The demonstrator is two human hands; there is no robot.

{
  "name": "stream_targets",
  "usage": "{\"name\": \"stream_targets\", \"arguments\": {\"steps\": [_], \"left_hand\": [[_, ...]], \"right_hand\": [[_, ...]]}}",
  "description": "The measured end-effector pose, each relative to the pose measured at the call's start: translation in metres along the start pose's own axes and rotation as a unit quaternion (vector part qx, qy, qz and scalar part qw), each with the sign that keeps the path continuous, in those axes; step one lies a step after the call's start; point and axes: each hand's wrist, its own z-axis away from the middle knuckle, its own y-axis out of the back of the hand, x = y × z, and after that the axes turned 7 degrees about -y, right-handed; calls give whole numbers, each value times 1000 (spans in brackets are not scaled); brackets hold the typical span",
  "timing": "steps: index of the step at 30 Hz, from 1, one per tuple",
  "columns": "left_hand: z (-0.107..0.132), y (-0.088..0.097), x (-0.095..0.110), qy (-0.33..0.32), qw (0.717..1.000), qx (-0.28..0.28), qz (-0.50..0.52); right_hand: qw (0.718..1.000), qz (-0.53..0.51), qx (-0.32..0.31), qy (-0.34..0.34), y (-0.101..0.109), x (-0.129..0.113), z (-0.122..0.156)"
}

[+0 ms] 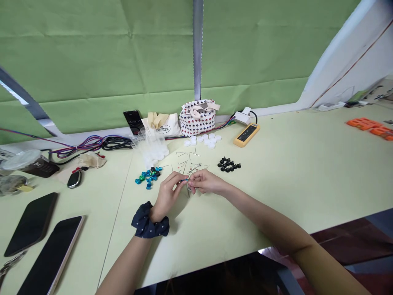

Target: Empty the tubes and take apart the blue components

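My left hand, with a dark dotted scrunchie at its wrist, pinches a small thin blue piece too small to name. My right hand meets it from the other side, its fingers closed at the piece's end; what lies inside them is hidden. A round whitish thing shows partly under the right fingers. Just beyond both hands lie scattered thin metal pins, some bent. Small blue and green knobbed pieces sit left of my left hand. Several black knobbed pieces form a cluster to the right.
Clear plastic tubes and white round caps lie farther back. Behind them are a patterned pouch, a phone with a timer and a yellow power strip. Two phones lie at left, orange pieces far right.
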Motion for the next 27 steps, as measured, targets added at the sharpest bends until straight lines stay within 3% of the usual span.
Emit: {"name": "stream_targets", "arguments": {"steps": [3, 6, 16, 22, 27], "left_hand": [[-1, -1, 5, -2, 999, -22, 22], [-1, -2, 7, 5, 998, -32, 55], [-2, 0, 0, 9, 999, -25, 18], [-2, 2, 2, 19, 998, -20, 61], [-2, 7, 2, 15, 998, -12, 63]], "right_hand": [[993, -56, -83, -56, 8, -2, 0], [989, -65, -111, -73, 12, -2, -1], [998, 31, 47, 16, 1, 1, 0], [999, 20, -39, 32, 6, 0, 1], [998, 37, -11, 39, 2, 1, 1]]}}
